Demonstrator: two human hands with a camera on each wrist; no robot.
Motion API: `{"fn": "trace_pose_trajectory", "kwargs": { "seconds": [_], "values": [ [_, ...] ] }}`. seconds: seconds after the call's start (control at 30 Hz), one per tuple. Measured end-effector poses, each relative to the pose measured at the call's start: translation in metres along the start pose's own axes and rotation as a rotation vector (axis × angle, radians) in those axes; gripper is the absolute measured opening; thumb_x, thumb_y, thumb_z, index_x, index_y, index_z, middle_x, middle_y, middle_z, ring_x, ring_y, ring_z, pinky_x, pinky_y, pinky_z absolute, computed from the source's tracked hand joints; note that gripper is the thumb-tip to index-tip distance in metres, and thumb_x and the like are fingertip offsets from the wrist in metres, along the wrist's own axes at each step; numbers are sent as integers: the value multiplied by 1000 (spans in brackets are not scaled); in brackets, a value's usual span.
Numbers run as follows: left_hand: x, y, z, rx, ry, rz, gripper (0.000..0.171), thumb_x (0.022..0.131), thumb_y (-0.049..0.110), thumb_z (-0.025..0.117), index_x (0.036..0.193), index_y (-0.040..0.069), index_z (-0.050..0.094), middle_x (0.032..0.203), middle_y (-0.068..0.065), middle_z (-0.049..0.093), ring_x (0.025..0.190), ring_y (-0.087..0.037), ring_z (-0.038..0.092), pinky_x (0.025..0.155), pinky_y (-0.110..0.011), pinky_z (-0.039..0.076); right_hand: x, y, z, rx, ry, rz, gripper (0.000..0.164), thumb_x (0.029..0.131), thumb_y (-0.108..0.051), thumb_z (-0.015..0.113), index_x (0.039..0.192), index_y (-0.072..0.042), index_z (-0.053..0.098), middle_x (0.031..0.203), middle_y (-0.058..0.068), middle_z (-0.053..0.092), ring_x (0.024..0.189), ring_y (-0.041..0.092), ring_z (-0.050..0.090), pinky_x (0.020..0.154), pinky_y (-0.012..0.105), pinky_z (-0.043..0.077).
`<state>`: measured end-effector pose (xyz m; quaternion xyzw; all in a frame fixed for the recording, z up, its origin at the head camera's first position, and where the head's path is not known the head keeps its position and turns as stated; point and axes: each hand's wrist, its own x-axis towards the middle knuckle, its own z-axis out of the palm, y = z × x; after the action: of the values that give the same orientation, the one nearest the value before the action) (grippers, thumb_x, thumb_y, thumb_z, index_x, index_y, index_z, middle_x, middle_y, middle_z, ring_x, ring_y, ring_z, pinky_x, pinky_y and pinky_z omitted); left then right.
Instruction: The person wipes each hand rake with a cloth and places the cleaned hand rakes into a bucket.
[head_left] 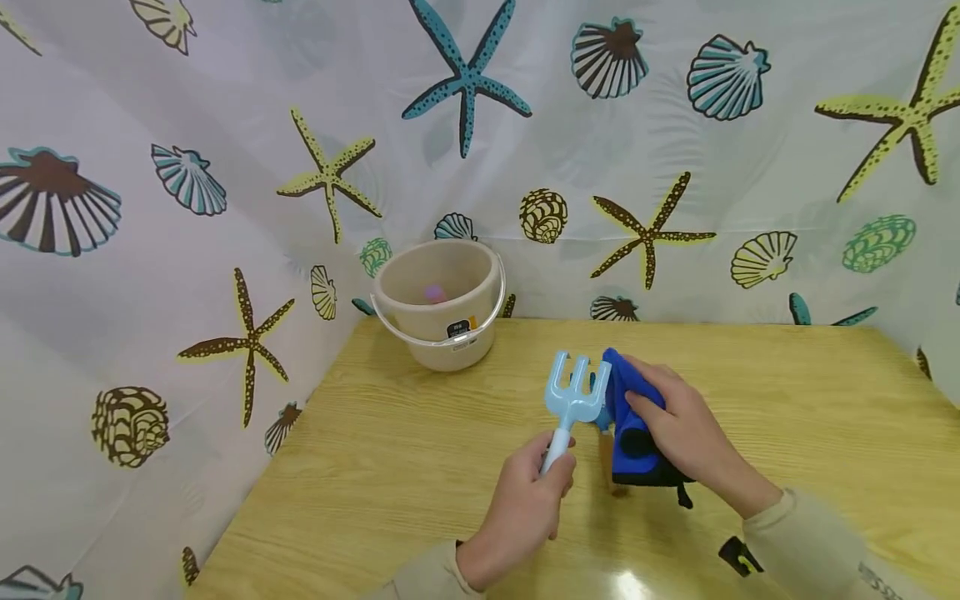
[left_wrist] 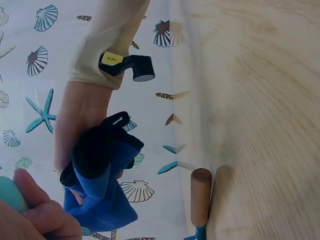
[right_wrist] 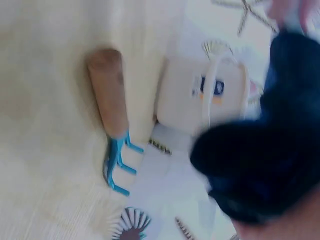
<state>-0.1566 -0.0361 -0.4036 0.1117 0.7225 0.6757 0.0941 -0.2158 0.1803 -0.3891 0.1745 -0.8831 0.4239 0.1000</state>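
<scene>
My left hand point(head_left: 525, 496) grips the handle of a light blue garden hand fork point(head_left: 573, 406), its tines pointing up and away. In my right hand point(head_left: 686, 429) is a bunched blue cloth point(head_left: 628, 392) with black edging and a small black loop. The cloth is right beside the fork's right tine; whether they touch I cannot tell. Beneath and behind the cloth, a second hand fork point(right_wrist: 110, 95) with a wooden handle and teal tines lies on the table. The head view mostly hides it, though its handle point(left_wrist: 201, 197) shows in the left wrist view.
A beige bucket point(head_left: 442, 333) with a wire handle stands at the table's back left, a pink and purple thing point(head_left: 435, 293) inside. The wooden table point(head_left: 360, 467) meets a curtain point(head_left: 525, 150) printed with shells and starfish. A black camera mount point(left_wrist: 131, 65) is on the right wrist.
</scene>
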Motion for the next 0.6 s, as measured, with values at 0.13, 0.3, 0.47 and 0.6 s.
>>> {"fn": "trace_pose_trajectory", "kwargs": {
  "seconds": [0.13,0.3,0.47,0.6],
  "values": [
    [3,2,-1,-14,3,-4,15,98,18,50,107,7,57,65,-1,47,33,-9,34,29,-18,35,-9,-7,15,-246,241,-241,51,89,-7,59,139,-14,49,116,17,51,88,27,57,60,48,56],
    [4,2,0,-12,-27,-20,17,98,17,49,108,6,56,66,1,49,33,-8,36,29,-18,36,-17,-11,26,-598,270,-440,56,76,-8,67,131,-14,58,110,24,52,84,36,58,45,47,58],
    [3,-1,0,46,-29,-43,16,97,17,49,107,6,55,68,1,49,35,-9,36,30,-19,35,-27,-20,34,-769,204,-548,57,67,-9,73,123,-13,63,105,25,55,83,40,57,45,48,58],
    [5,-3,1,99,-36,-25,12,98,16,48,96,6,55,65,2,47,34,-10,36,30,-20,34,-32,-30,36,-835,154,-627,56,68,-12,79,121,-13,64,105,24,57,80,39,57,46,44,58]
  ]
}}
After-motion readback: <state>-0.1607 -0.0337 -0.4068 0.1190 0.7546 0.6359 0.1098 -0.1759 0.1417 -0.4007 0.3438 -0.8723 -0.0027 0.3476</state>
